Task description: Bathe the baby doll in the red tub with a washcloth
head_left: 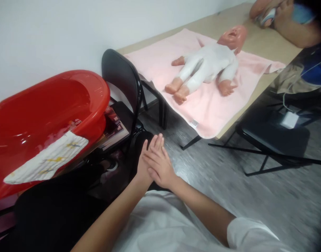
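My left hand (143,166) and my right hand (164,169) are in front of my body, low in the middle of the view. The right palm lies across the left one, and the fingers of both are stretched out. I see no object in either hand. Beyond them, a baby doll (206,64) in a white suit lies on its back on a pink towel (215,113), its feet toward me. The towel is spread on a table (270,49), and neither hand touches it or the doll.
A red baby bathtub (93,85) stands at the left, a white cloth (50,159) over its rim. Between tub and table is a black folding chair (121,73) with printed papers (115,131). Another folding chair (276,131) stands right. A co-worker's arms (294,29) rest at the table's far end.
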A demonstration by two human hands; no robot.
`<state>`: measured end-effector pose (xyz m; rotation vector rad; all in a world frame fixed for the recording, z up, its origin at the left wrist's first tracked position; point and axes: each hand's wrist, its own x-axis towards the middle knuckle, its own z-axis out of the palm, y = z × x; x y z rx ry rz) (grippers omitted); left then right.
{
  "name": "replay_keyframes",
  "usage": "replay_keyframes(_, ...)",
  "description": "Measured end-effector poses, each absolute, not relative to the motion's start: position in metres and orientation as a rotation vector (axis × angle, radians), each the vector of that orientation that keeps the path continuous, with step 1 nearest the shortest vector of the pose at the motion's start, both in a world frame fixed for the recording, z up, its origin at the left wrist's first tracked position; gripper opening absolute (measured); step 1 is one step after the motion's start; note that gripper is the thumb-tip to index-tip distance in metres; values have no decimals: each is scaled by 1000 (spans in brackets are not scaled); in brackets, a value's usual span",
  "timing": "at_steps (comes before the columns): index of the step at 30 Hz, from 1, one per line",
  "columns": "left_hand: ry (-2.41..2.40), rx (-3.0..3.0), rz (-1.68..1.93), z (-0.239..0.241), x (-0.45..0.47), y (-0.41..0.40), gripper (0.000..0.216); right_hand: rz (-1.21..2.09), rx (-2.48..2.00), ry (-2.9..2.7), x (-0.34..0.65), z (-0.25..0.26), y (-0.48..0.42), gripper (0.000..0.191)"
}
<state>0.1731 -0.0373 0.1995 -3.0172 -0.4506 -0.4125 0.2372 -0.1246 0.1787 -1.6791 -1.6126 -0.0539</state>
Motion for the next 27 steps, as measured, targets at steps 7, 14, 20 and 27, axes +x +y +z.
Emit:
replay_keyframes(7, -593, -2995, -141, 172, 146, -24, 59, 472, -1684, -1348, 239, 148, -82, 56)
replay_keyframes(14, -589, -2987, -67, 165, 130, -23, 58, 1293, -1076, -216, 256, 131, -53, 56)
replay_keyframes(20, -312, -2974, -140, 170, 149, -32, 52, 1582, -404, 212, 264, 153, -61, 46)
replay_keyframes(27, -127, -2962, -89, 226, 165, -47, 68, 1528, 115, 213, 250, 196, -77, 34)
